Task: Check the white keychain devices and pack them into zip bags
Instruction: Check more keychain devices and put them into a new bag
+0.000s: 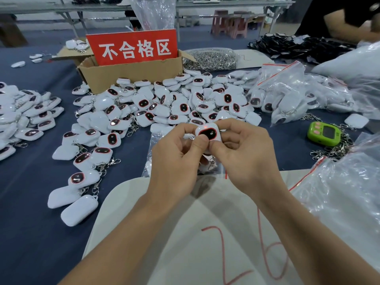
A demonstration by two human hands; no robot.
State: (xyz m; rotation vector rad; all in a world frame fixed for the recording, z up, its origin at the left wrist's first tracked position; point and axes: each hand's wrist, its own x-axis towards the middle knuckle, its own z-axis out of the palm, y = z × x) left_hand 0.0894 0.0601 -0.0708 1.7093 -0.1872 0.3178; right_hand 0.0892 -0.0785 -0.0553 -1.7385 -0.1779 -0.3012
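Both hands hold one white keychain device above the table's middle, its dark oval face ringed in red turned up and a small red light lit near its top edge. My left hand grips it from the left with the thumb pressed on its face. My right hand pinches it from the right. Its metal clasp hangs below between my hands. An empty clear zip bag lies flat under my hands. A large pile of white keychain devices covers the blue cloth beyond.
A cardboard box with a red sign stands behind the pile. A second heap of devices lies at the left. Filled zip bags lie at the right, beside a green timer. A bag of metal rings sits further back. Another person's arm is at top right.
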